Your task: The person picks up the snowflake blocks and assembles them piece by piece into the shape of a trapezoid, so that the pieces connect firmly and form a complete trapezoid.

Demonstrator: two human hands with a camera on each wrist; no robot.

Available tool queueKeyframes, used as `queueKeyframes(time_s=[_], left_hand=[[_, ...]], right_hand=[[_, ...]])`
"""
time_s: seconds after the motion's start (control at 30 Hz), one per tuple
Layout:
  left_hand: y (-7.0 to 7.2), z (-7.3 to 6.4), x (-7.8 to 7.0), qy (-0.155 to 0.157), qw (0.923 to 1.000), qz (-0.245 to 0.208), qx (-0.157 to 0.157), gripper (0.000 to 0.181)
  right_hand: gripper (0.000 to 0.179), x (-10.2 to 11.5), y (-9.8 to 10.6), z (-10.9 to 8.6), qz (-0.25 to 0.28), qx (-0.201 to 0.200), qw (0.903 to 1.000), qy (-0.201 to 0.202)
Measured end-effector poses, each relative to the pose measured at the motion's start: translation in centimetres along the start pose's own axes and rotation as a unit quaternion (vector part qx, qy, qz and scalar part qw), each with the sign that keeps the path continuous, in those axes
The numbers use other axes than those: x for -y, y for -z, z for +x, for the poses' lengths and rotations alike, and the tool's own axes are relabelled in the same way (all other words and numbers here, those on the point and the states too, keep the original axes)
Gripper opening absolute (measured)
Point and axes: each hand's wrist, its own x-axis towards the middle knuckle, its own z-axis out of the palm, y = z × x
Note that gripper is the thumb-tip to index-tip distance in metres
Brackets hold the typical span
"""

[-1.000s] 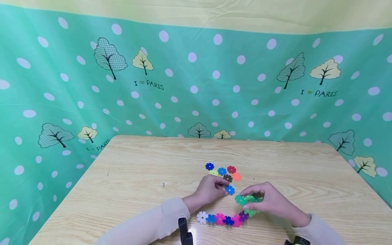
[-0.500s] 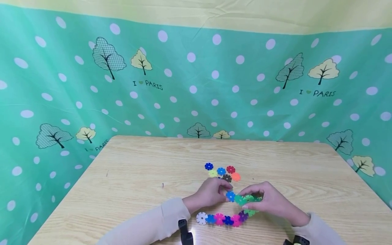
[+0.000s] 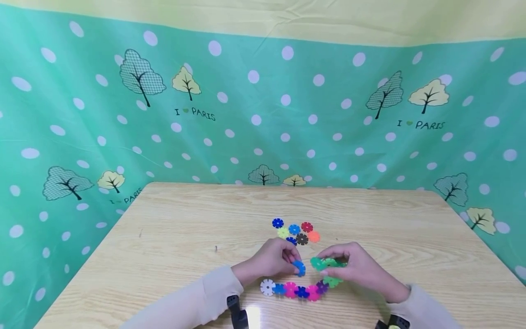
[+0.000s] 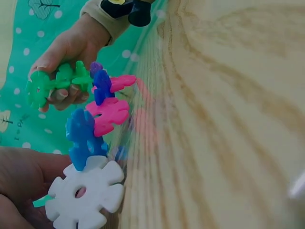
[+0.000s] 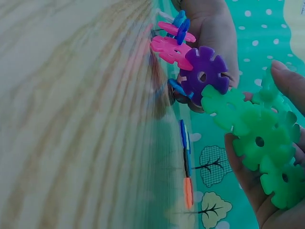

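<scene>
My left hand (image 3: 272, 258) pinches a loose blue notched plastic disc (image 3: 301, 269) between thumb and fingers. The green end (image 3: 317, 263) of a chain of interlocked discs is held by my right hand (image 3: 356, 266), with a gap between it and the blue disc. From the green discs (image 5: 259, 140) the chain bends back through a purple disc (image 5: 200, 81), then pink and blue ones, to a white disc (image 3: 268, 287) near my left forearm. In the left wrist view the white disc stands large in front, partly covering my left fingers; the held disc is hidden there.
Behind my left hand lie several loose discs: dark blue (image 3: 277, 223), yellow (image 3: 283, 232), light blue (image 3: 294, 229), red (image 3: 307, 227), black (image 3: 302, 239) and orange (image 3: 314, 236). They rest on a wooden table (image 3: 197, 214) backed by a green dotted cloth (image 3: 230, 91).
The left hand brought the blue disc up to the chain's green end, then drew it back left, so they are apart now. The right hand keeps its hold, nearly in place.
</scene>
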Motion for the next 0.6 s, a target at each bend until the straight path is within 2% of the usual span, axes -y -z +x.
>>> queueKeyframes(time_s=[0.13, 0.33, 0.47, 0.6], left_hand=[[0.4, -0.1, 0.5, 0.009, 0.9996, -0.026, -0.005, 0.013], [1.6, -0.6, 0.9, 0.038, 0.9945, -0.096, -0.02, 0.011], [2.7, -1.1, 0.9, 0.039, 0.9885, -0.14, -0.042, 0.013], [3.3, -1.6, 0.6, 0.033, 0.9834, -0.171, -0.052, 0.015]], right_hand=[[0.025, 0.2, -0.3, 0.4, 0.001, 0.003, 1.0, 0.0], [0.025, 0.4, -0.7, 1.0, 0.005, 0.009, 0.9999, -0.007], [0.023, 0.5, -0.7, 1.2, 0.0, 0.007, 0.9995, -0.03], [0.024, 0.3, -0.8, 1.5, -0.003, 0.003, 0.9994, -0.033]])
